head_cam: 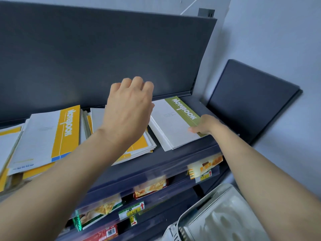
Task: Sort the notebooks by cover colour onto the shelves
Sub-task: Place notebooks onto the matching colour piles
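Observation:
A green-and-white notebook lies on top of a small stack at the right end of the dark top shelf. My right hand pinches its near right corner, thumb on the cover. My left hand hovers over a stack of yellow notebooks in the middle of the shelf, with its fingers curled downward and nothing visibly held. Farther left lie more yellow-and-white notebooks, loosely piled and overlapping.
The shelf's dark back panel rises behind the notebooks. A second dark panel leans on the wall at the right. Lower shelves hold packaged goods with price tags. A pale bin sits at the bottom right.

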A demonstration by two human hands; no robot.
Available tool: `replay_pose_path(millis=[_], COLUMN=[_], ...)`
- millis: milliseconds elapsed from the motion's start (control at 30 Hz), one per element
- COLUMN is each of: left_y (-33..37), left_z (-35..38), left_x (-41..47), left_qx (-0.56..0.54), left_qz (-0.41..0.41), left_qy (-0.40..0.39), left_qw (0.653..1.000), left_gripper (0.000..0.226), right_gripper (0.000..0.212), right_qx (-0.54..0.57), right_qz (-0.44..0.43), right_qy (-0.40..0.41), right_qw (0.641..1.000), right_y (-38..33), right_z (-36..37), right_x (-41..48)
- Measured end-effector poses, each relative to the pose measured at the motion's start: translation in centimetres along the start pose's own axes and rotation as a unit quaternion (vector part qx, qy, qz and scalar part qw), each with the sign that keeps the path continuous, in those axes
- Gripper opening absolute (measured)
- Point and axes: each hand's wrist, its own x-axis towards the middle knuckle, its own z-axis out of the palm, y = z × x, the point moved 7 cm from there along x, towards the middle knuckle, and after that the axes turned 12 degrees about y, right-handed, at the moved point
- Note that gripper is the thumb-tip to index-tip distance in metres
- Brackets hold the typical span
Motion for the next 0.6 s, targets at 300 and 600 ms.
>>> replay_pose_path(millis=[300, 600], left_y=[0.9, 0.9], left_z=[1.7, 2.8], left_x=[0.5, 0.3], left_qx=[0.013, 0.000], left_qz=[-0.027, -0.050], left_qy=[-0.031, -0.056], left_qw=[0.999, 0.997], left_gripper=[0.026, 0.028], right_gripper=[0.043, 0.012], right_qx=[0.052, 0.158], right_qz=[0.052, 0.061], right_qy=[0.092, 0.230], right_qw=[0.993, 0.958], right_y=[0.6, 2.9], right_z=[-1.8, -7.4], right_x=[0.2, -1.4])
